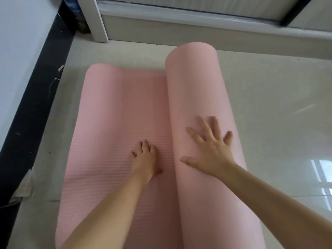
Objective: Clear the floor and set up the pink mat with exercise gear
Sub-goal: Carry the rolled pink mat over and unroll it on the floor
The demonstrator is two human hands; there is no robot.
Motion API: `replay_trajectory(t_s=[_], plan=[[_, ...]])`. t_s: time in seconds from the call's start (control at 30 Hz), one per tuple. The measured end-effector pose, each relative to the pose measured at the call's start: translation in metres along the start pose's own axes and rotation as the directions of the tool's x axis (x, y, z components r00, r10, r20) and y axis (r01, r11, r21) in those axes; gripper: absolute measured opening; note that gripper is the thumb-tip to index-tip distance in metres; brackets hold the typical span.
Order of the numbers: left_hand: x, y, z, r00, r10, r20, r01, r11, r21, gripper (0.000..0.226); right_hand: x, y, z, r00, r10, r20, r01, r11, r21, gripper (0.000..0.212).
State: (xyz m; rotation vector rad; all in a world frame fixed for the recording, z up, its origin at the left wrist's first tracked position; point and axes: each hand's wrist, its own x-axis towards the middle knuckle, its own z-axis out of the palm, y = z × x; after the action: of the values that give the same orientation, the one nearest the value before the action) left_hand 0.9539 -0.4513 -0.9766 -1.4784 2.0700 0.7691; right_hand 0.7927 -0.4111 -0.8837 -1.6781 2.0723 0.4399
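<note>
A: Report hand status, nearest items first.

B: Both bare forearms are entering from the lower edge. The left hand [146, 159] is pressing down on the flat, ribbed part of the pink mat [115, 126]; its fingers are lying bent at the knuckles with the tips on the surface, holding nothing. The right hand [209, 147] is resting on the rolled part of the mat [201, 83], fingers spread wide and straight, palm down, gripping nothing.

A: Position of the mat?

B: It is lying on the pale tiled floor [269, 105]. The unrolled section is sitting to the left, flat on the tiles; the roll is lying just beside it on the right, joined to it along the seam running away from the camera. The right hand is touching the near half of the roll.

A: Surroundings?

B: A black skirting strip [34, 105] is running along the left wall, near the mat's left edge but apart from it. Beyond the mat's far end, a white frame post [97, 20] is standing on the floor, and a pale ledge [197, 27] is running across the far side.
</note>
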Motion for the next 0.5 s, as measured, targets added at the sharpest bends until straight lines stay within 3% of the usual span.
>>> replay_trajectory(t_s=[0.13, 0.23, 0.43, 0.5], plan=[[0.001, -0.002, 0.0, 1.0, 0.005, 0.017, -0.005, 1.0, -0.029, 0.09, 0.01, 0.026, -0.006, 0.951, 0.309, -0.004, -0.29, 0.899, 0.329, 0.11], [0.0, -0.004, -0.002, 0.999, 0.014, 0.03, -0.014, 1.0, -0.025, 0.092, 0.013, 0.042, -0.012, 0.926, 0.375, 0.043, -0.351, 0.811, 0.468, 0.119], [-0.002, 0.0, -0.009, 0.999, 0.02, 0.033, -0.022, 0.997, 0.077, 0.091, 0.006, 0.061, -0.017, 0.917, 0.389, 0.086, -0.375, 0.77, 0.517, 0.11], [0.0, 0.002, -0.012, 0.999, 0.011, 0.044, -0.016, 0.992, 0.122, 0.09, -0.001, 0.064, -0.014, 0.936, 0.35, 0.032, -0.333, 0.855, 0.397, 0.09]])
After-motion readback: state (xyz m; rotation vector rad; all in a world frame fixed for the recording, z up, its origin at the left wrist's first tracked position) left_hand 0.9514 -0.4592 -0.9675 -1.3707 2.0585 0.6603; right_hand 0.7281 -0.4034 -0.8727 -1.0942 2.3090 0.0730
